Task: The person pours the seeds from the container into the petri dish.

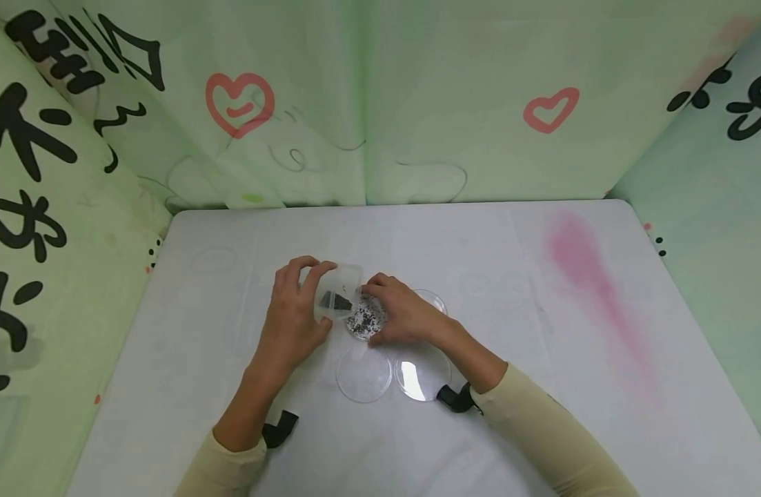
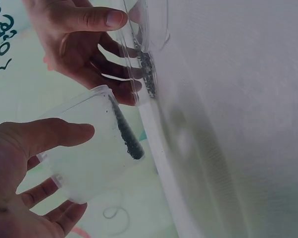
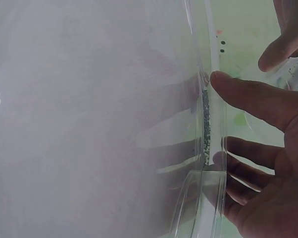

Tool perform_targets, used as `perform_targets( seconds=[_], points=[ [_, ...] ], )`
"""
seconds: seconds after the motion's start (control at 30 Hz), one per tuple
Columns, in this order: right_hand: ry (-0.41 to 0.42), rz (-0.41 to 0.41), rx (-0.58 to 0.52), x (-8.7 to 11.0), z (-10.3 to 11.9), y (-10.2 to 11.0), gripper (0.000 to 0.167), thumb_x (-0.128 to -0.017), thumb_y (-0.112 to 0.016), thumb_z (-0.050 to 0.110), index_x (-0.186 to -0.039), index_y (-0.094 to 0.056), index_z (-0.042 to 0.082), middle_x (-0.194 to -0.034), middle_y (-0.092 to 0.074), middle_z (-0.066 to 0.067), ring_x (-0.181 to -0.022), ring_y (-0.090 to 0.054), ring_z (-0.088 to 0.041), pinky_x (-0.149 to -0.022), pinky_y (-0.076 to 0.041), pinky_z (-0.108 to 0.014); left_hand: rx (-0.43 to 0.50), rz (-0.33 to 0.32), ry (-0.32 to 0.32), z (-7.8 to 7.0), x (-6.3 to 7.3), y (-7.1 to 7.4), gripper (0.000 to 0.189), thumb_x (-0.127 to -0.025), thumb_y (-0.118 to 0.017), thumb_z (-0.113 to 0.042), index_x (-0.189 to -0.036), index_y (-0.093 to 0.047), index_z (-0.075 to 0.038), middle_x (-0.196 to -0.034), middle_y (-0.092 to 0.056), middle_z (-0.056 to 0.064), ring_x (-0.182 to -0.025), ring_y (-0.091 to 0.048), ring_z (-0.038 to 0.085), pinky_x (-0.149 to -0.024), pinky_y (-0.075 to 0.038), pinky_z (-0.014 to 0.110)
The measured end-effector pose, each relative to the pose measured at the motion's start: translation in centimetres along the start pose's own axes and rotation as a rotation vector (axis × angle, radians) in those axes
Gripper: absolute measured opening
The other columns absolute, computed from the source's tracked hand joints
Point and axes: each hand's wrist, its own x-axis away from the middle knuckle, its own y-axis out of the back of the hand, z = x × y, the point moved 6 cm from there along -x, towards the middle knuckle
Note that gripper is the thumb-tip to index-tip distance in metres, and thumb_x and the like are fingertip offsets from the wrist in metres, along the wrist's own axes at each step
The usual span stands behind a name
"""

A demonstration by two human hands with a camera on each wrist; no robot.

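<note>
left hand grips tilted clear cup of dark granules, near speckled dish on table; right hand holds that dish at its edge. cup likely light, stiff, slightly slippery; best held by opposite walls, clear of mouth.

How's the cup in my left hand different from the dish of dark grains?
The cup is held tilted in your left hand; the dish sits flat on the table. The cup is deep; the dish is shallow. The cup's dark grains are bunched together; the dish's are scattered. Both are see-through.
</note>
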Motion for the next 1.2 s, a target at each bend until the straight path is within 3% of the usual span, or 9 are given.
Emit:
perform_targets(
  seconds=[0.3,0.6,0.9,1.2],
  points=[
    [-0.005,-0.005,-0.028,0.0,-0.2,-0.1,0.090,-0.066,-0.097,0.020,-0.145,-0.057,0.002,-0.138,-0.057,-0.011,-0.127,-0.055,-0.028,-0.111,-0.048,-0.042,0.075,0.017,0.084,1.2,-0.2,-0.2,0.093,-0.060,-0.092,0.009,-0.141,-0.053,-0.014,-0.138,-0.047,0.015,-0.122,-0.051,0.041,-0.093,-0.056,0.051],
    [0.001,-0.004,-0.031,0.0,-0.2,-0.1,0.089,-0.067,-0.097,0.020,-0.146,-0.057,0.003,-0.137,-0.057,-0.013,-0.126,-0.057,-0.028,-0.110,-0.049,-0.043,0.208,0.032,0.166,3.4,-0.7,-0.5,0.094,-0.066,-0.095,0.001,-0.145,-0.046,-0.008,-0.137,-0.047,0.018,-0.123,-0.059,0.040,-0.097,-0.054,0.056],
    [0.000,0.000,-0.019,0.0,-0.2,0.0,0.089,-0.068,-0.097,0.022,-0.146,-0.057,0.006,-0.137,-0.057,-0.011,-0.127,-0.056,-0.028,-0.111,-0.048,-0.043,0.446,0.164,0.294,6.4,-1.6,-2.3,0.094,-0.077,-0.092,-0.004,-0.151,-0.034,-0.003,-0.150,-0.042,0.019,-0.140,-0.051,0.043,-0.112,-0.048,0.050],
    [-0.001,0.002,-0.030,0.0,-0.2,-0.1,0.089,-0.068,-0.097,0.021,-0.146,-0.057,0.005,-0.136,-0.057,-0.012,-0.126,-0.056,-0.028,-0.111,-0.048,-0.043,0.440,0.227,0.331,8.5,-2.5,-3.3,0.092,-0.082,-0.089,-0.011,-0.155,-0.032,-0.006,-0.159,-0.042,0.019,-0.147,-0.046,0.042,-0.120,-0.038,0.053]
  ],
)
